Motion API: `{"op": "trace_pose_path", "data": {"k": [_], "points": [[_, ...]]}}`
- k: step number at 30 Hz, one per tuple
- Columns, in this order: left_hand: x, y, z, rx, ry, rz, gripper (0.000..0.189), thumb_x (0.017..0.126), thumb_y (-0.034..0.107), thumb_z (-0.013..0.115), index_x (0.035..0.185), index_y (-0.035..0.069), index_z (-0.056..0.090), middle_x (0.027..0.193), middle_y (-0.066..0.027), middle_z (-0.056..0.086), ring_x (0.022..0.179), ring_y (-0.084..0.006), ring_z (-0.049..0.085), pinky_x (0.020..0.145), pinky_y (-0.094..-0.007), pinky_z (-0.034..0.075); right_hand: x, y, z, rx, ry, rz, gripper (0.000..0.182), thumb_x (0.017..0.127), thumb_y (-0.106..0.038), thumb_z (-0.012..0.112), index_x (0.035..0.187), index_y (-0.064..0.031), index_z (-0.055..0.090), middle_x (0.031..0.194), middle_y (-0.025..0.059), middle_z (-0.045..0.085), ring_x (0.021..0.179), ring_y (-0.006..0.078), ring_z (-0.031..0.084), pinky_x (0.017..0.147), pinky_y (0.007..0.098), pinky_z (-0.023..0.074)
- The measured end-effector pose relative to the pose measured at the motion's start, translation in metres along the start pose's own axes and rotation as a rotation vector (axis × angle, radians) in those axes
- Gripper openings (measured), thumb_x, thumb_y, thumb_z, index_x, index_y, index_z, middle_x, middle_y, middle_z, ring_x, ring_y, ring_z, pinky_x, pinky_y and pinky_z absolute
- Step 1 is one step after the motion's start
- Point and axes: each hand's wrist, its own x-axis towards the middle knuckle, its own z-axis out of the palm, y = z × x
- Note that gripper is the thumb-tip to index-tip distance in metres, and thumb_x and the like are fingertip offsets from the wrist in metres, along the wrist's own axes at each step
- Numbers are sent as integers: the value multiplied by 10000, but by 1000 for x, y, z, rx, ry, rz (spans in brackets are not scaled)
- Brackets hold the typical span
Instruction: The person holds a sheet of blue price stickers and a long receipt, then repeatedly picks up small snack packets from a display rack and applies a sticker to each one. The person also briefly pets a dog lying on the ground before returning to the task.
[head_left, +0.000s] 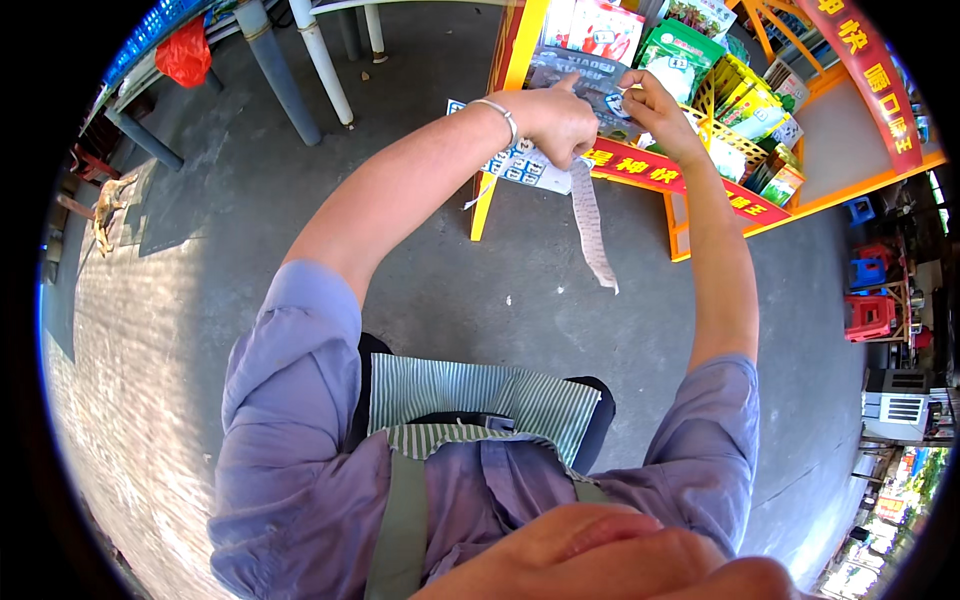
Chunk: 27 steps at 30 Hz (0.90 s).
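Observation:
My left hand is folded around a white sheet of price stickers, with its index finger stretched over a dark grey seed-type packet. From below this hand hangs a long printed paper strip. My right hand is at the packet's right side, fingers bent. Its thumb and fingertip are close beside a small round white-and-blue sticker on the packet; whether they grip it is unclear. The packet lies on a yellow-framed display rack with a red printed banner.
Green packets, yellow packets and a yellow plastic basket fill the rack. Metal table legs and a red plastic bag are upper left. A tan animal lies on the floor. Red stools stand far right.

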Motion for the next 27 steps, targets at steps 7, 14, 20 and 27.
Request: {"op": "trace_pose_path", "data": {"k": [7,14,20,27], "points": [[7,2,22,155,-95,55,41,639,112,633,645,109,673,646,-72,633,700,-249,624,1008,-621,250,21,-16,-5,-786,110,-315,266,875,-56,524,1131,-117,485,862,114,609,801,267,625,685,371,506],[-10,7,43,245,-4,69,83,600,61,602,608,108,670,597,-72,609,680,-260,624,1069,-542,210,39,-26,32,-1289,-299,-337,448,789,7,530,1194,-175,471,943,136,646,868,335,629,699,428,501],[-12,11,48,253,-26,69,92,593,50,592,597,98,670,594,-70,605,679,-249,621,1095,-524,151,51,-25,40,-1333,-350,-252,425,800,-42,574,1188,-180,469,932,132,650,879,332,636,695,426,505],[-15,15,44,272,-69,68,96,618,51,603,645,90,687,640,-77,629,714,-241,630,1069,-562,176,74,-6,34,-1431,-347,-460,412,807,-71,590,1176,-186,447,931,127,652,885,326,641,685,420,511]]}}
